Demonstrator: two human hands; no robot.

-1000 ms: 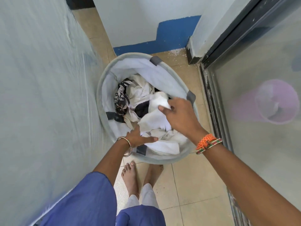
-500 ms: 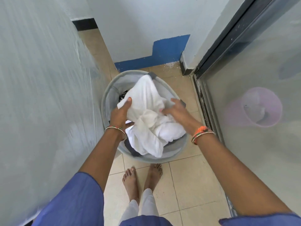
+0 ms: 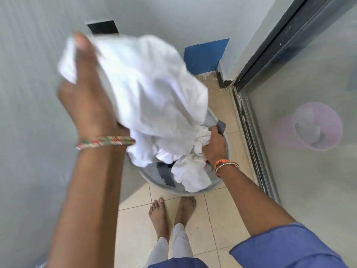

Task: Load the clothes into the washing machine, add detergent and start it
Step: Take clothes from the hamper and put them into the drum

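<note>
My left hand (image 3: pixel 87 89) grips a large white garment (image 3: pixel 146 89) and holds it high above the grey laundry basket (image 3: pixel 166 184) on the tiled floor. The cloth drapes down from that hand into the basket. Lower and to the right, my right hand (image 3: pixel 213 146) grips more white cloth (image 3: pixel 191 171) at the basket's right rim. Dark clothing shows under the white pieces inside the basket. The washing machine's white side (image 3: pixel 29 132) fills the left of the view; its opening is out of sight.
A glass door with a dark frame (image 3: pixel 251 120) runs along the right, with a pink bucket (image 3: pixel 314 126) behind the glass. A white wall with a blue painted band (image 3: pixel 204 55) stands ahead. My bare feet (image 3: pixel 170 211) stand just before the basket.
My left hand has risen from the basket up and to the left, lifting the white garment with it. My right hand stayed low at the basket's right rim, still gripping cloth.
</note>
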